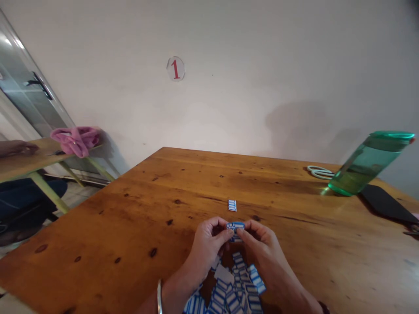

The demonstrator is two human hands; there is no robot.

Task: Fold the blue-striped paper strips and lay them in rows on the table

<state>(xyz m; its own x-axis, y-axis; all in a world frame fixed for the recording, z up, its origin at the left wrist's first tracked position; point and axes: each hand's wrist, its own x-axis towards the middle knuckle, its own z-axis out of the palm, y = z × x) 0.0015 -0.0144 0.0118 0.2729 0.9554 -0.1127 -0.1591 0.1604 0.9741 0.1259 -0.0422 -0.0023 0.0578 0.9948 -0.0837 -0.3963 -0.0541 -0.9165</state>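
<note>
My left hand (207, 244) and my right hand (264, 245) meet over the near part of the wooden table. Between their thumbs and fingers they pinch a small blue-and-white card (236, 226), one hand at each side. Below them, between my forearms, lies a loose pile of similar cards (234, 296), some overlapping; a plain pale back (224, 274) shows on one. Just beyond my fingertips, a single card (232, 205) lies flat on the wood. The print on the cards is too small to read.
A green water bottle (366, 163) stands at the right on the wooden table (137, 218), beside a white cable (319, 172) and a dark flat object (388, 205). At far left, another person's hand (22, 147) rests on a second table near a pink cloth (77, 139). A wall stands behind.
</note>
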